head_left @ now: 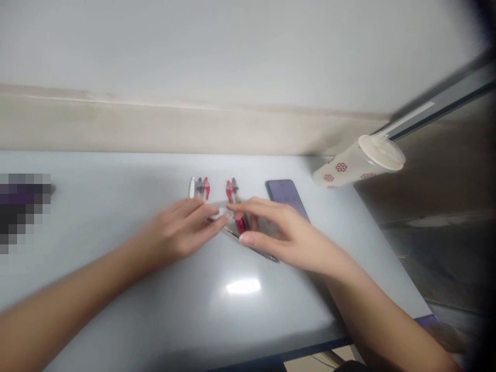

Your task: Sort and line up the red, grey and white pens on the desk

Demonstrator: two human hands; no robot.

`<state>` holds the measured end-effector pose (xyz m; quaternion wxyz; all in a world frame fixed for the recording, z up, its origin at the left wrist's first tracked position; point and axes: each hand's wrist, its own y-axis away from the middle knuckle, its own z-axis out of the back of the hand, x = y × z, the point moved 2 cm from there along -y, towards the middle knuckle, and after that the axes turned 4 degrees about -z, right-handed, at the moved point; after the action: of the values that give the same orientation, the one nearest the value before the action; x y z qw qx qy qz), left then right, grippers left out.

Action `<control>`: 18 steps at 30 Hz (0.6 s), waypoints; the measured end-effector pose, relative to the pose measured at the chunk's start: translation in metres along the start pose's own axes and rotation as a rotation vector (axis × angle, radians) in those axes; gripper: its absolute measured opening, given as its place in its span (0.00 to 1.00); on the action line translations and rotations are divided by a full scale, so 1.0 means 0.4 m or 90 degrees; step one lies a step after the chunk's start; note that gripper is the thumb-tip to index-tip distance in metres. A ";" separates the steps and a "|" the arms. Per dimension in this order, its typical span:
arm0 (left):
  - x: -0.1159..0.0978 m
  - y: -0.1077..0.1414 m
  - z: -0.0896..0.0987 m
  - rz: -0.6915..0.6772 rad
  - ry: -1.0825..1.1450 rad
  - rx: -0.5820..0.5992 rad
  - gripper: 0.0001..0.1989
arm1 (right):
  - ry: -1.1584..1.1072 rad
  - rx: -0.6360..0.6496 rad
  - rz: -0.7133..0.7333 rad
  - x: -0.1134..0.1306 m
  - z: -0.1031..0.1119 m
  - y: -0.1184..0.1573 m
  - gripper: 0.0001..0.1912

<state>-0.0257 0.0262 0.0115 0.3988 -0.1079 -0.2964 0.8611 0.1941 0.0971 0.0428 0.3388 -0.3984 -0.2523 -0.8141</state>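
Head view: well left of the phone point(287, 192), the left hand point(180, 225) stretches its fingers loosely together over the lower ends of a white pen point(192, 187), a dark pen point(199, 185) and a red pen point(206, 187); whether it pinches anything, I cannot tell. Nearer the phone, another red pen point(229, 191) lies beside another dark pen point(234, 185). Below-left of the phone, the right hand point(248, 222) curves, thumb and fingers spread, over a slim pen point(267, 255); contact is unclear. Right of the phone stands a patterned cup point(349, 166).

Pale table point(96, 206) with likely pens point(206, 189), phone point(287, 194), cup point(351, 168)
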 end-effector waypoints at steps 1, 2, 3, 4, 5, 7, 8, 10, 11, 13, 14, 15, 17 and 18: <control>-0.011 -0.006 0.000 -0.007 0.004 -0.009 0.15 | -0.011 -0.004 -0.003 -0.001 -0.012 -0.002 0.24; -0.021 -0.011 0.000 -0.013 0.002 -0.017 0.13 | -0.026 0.006 -0.007 -0.001 -0.026 -0.003 0.24; -0.029 -0.015 0.000 -0.017 -0.002 -0.024 0.12 | -0.044 0.019 -0.007 -0.002 -0.039 -0.004 0.24; -0.035 -0.018 0.000 -0.022 -0.007 -0.033 0.10 | -0.058 0.027 -0.011 -0.002 -0.051 -0.005 0.23; -0.038 -0.020 -0.001 -0.022 -0.012 -0.039 0.08 | -0.072 0.028 -0.011 -0.003 -0.060 -0.007 0.23; -0.036 -0.020 -0.003 -0.006 -0.014 -0.050 0.08 | -0.097 0.016 -0.012 -0.004 -0.074 -0.009 0.24; -0.032 -0.019 -0.004 0.010 -0.016 -0.057 0.09 | -0.111 0.005 -0.009 -0.005 -0.078 -0.011 0.25; -0.020 -0.014 -0.009 0.071 -0.027 -0.073 0.12 | -0.143 -0.023 -0.010 -0.008 -0.084 -0.015 0.27; -0.012 -0.010 -0.013 0.113 -0.029 -0.076 0.13 | -0.164 -0.039 -0.011 -0.010 -0.085 -0.018 0.27; 0.002 0.000 -0.024 0.191 -0.010 -0.056 0.11 | -0.212 -0.067 -0.020 -0.016 -0.085 -0.025 0.25; 0.008 0.005 -0.031 0.224 0.009 -0.034 0.09 | -0.236 -0.077 -0.029 -0.019 -0.085 -0.029 0.23; 0.012 0.011 -0.037 0.251 0.029 -0.007 0.07 | -0.257 -0.083 -0.041 -0.023 -0.084 -0.033 0.20; 0.018 0.019 -0.049 0.291 0.057 0.045 0.04 | -0.287 -0.089 -0.064 -0.028 -0.080 -0.040 0.16; 0.020 0.022 -0.052 0.309 0.064 0.067 0.05 | -0.292 -0.089 -0.072 -0.031 -0.078 -0.044 0.15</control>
<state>-0.0276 0.0367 -0.0102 0.1997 -0.1980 -0.1965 0.9393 0.1717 0.0914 0.0128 0.1982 -0.5807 -0.2878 -0.7353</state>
